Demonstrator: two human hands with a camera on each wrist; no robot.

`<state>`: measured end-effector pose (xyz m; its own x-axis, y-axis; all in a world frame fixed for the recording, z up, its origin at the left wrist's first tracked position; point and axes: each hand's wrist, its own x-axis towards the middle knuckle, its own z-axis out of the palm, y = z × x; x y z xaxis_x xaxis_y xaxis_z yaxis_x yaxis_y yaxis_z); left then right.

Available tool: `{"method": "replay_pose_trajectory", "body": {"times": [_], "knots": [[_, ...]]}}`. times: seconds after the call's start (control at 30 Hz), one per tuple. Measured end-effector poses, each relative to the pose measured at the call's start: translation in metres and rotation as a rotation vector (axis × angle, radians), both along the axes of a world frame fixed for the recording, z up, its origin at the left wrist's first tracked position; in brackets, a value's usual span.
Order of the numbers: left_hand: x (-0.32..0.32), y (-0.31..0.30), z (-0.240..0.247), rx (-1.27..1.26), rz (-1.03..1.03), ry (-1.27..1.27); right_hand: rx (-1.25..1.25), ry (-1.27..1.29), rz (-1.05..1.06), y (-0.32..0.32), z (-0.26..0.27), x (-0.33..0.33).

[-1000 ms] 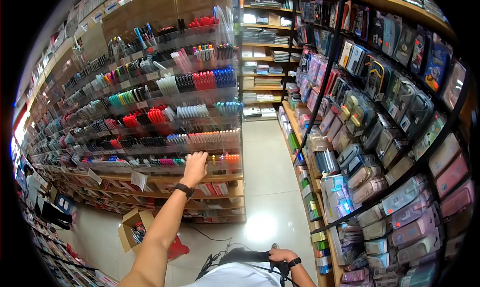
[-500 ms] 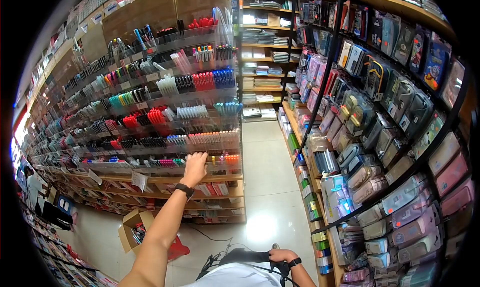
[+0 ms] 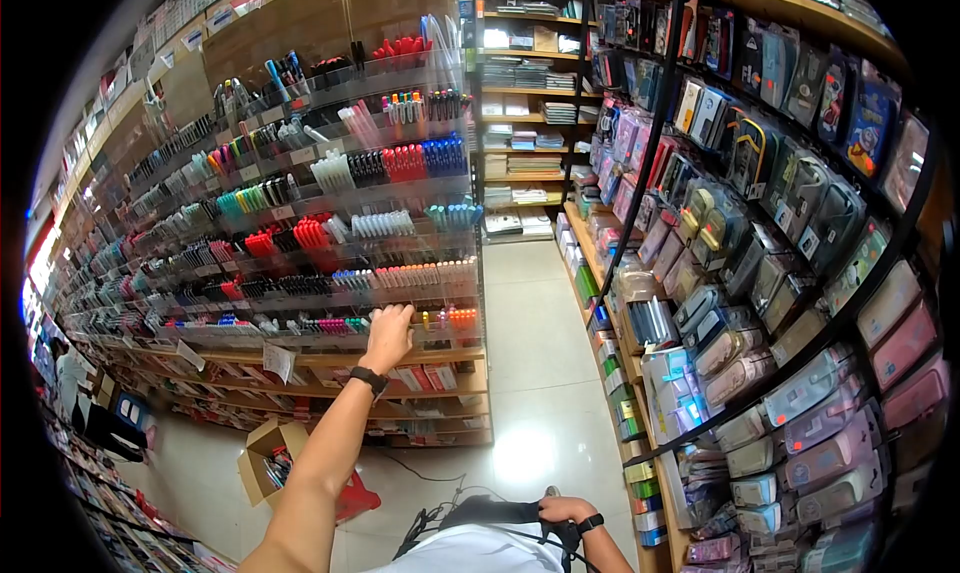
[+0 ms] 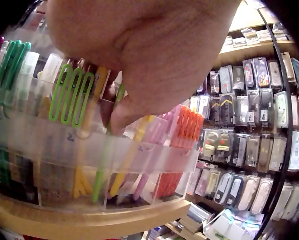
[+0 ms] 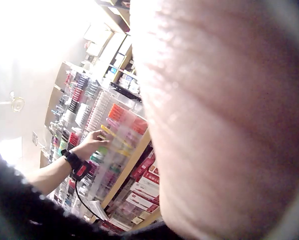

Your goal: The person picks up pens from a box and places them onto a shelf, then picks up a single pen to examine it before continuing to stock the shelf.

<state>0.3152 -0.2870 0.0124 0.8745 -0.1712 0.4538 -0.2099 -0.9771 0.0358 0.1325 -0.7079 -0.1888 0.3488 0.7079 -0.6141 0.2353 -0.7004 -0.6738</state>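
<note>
My left hand (image 3: 390, 335) reaches into the lowest row of a clear pen rack (image 3: 300, 308). In the left wrist view its thumb and finger pinch a light green pen (image 4: 100, 170) that stands in a clear compartment. Green looped clips (image 4: 72, 97) show to the left of the hand. A yellow pen (image 4: 127, 167), pink pens (image 4: 154, 145) and orange pens (image 4: 189, 125) stand to its right. My right hand (image 3: 565, 511) rests low by the dark shorts, its fingers loosely bent; the right wrist view shows mostly skin up close.
Pencil cases (image 3: 720, 323) hang along the right wall behind a black post (image 3: 640, 183). An open cardboard box (image 3: 262, 463) and a red stool (image 3: 355, 496) stand on the floor by the rack. Notebook shelves (image 3: 535, 103) close off the aisle (image 3: 540, 343).
The head view shifts very slightly. My left hand keeps its place at the lowest pen row, and my right hand stays low by the shorts.
</note>
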Motion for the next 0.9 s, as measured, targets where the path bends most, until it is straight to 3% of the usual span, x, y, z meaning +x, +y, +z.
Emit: {"method": "replay_pose_trajectory", "body": {"times": [0.23, 0.3, 0.77, 0.9], "knots": [[-0.001, -0.001, 0.0, 0.013, 0.003, -0.022, 0.091, 0.021, -0.037, -0.006, -0.018, -0.001], [0.0, 0.0, -0.001, 0.019, 0.005, -0.022, -0.032, 0.022, 0.014, -0.004, -0.011, 0.001], [0.001, 0.0, -0.004, 0.039, 0.023, -0.016, -0.01, 0.006, -0.007, -0.01, -0.051, -0.008], [0.001, 0.002, -0.006, 0.034, 0.006, -0.067, -0.035, -0.004, -0.028, -0.012, -0.031, -0.005]]}}
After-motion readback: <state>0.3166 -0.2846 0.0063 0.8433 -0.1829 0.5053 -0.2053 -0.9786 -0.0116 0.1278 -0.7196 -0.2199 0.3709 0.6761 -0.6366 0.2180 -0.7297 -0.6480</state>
